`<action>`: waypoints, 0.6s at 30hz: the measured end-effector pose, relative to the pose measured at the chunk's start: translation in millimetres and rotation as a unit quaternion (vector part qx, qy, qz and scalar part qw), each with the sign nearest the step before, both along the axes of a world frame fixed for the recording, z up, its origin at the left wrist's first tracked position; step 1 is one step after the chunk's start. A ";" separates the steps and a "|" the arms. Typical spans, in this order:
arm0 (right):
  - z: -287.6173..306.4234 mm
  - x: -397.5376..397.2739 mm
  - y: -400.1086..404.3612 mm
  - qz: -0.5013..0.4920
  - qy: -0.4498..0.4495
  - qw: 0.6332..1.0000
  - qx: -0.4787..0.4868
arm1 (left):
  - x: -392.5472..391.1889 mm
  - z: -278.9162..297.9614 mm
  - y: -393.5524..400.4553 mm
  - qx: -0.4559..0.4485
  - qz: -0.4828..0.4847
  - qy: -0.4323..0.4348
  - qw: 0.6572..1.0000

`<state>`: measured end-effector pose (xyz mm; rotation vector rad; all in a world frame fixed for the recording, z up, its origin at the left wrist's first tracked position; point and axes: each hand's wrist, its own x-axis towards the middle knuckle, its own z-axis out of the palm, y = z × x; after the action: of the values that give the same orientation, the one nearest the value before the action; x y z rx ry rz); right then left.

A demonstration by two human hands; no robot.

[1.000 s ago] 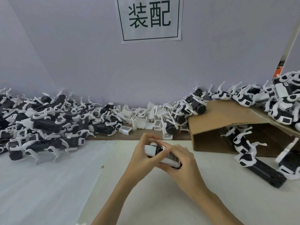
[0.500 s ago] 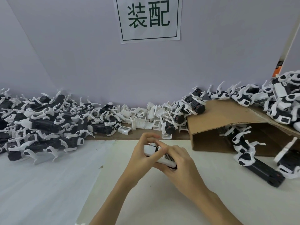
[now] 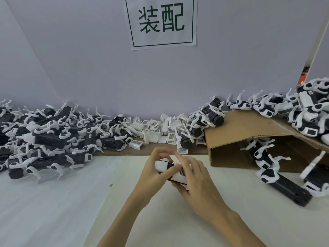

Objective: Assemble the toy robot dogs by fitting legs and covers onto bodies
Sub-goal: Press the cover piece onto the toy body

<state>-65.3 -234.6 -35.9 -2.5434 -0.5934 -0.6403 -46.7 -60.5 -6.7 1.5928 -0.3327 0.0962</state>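
Head view: both hands meet just above the pale surface, near its far edge, closed around one toy dog body. The left hand wraps the body's white left end, thumb and fingers curled over it. The right hand cups the right end from the near side and below, its forefinger laid flat across the top. A white cover with a grille patch shows between the fingers, sitting on the dark body.

The step in hand looks like seating that cover. The next move probably calls for firm, even pressure along the top while the left hand braces, until the edges sit flush; whether they already do is hidden by the fingers.

The body's long axis runs from far-left to near-right, roughly level, grille side up. Which end is the head I cannot tell.

Beyond the hands lie loose covers along the wall, a heap of dogs to the left, and more on and under a cardboard box to the right.
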 end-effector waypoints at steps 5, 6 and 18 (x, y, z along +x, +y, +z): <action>2.8 -3.5 -0.8 0.016 0.002 1.000 0.023 | -0.2 0.0 0.6 0.006 -0.001 -0.003 1.000; 3.6 -4.4 -2.3 0.032 0.009 0.999 0.030 | -0.2 0.0 0.8 0.005 0.000 -0.003 1.000; 7.3 -3.5 -6.4 0.102 0.062 0.986 0.119 | -2.7 3.9 3.0 0.011 -0.001 0.033 0.999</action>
<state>-68.8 -241.0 -28.6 -2.2458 -0.6796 -0.4475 -49.4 -57.5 -2.8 1.6142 -0.2846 0.0387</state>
